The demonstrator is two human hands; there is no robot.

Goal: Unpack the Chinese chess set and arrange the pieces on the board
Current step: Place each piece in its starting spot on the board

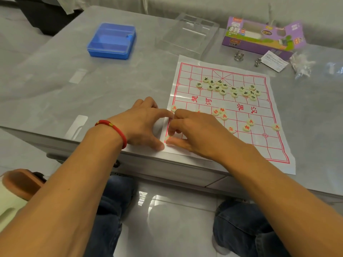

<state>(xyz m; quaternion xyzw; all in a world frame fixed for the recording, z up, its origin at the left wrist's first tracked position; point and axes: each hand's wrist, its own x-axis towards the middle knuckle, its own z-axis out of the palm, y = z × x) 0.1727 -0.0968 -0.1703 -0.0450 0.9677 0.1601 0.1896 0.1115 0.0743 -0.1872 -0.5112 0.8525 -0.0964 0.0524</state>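
Paper board (259, 145) flat on grey surface (74, 80), near edge just over the surface lip, printed in red lines and characters.

Left hand (141, 125) at near-left corner of board, red cord bracelet (113, 129) on wrist. Fingers curled; thumb tip down by the corner, forefinger reaching to the board's left border. Grip narrow, apparently pinching the paper edge; exact contact hard to tell.

Right hand (196, 134) just beside it, over near-left squares. Fingers bent, tips touching or nearly touching the left forefinger. One cream piece with red mark (168, 138) at the near-left corner, between the two thumbs, partly hidden; which hand holds it not clear.

Black-lettered pieces (228, 89) in a loose cluster on far half of board, unsorted. Red-lettered pieces (250, 121) scattered on near half: one at left border (174, 108) just beyond the fingers, three bunched near the river line (220, 113), others well apart toward the right side.

Blue plastic case (111, 40) far left on surface, clear lid on. Clear plastic tray (187, 34) beyond the board. Purple carton (263, 35) far right, with metal ring puzzles (238, 54) and a leaflet (274, 61) near it.
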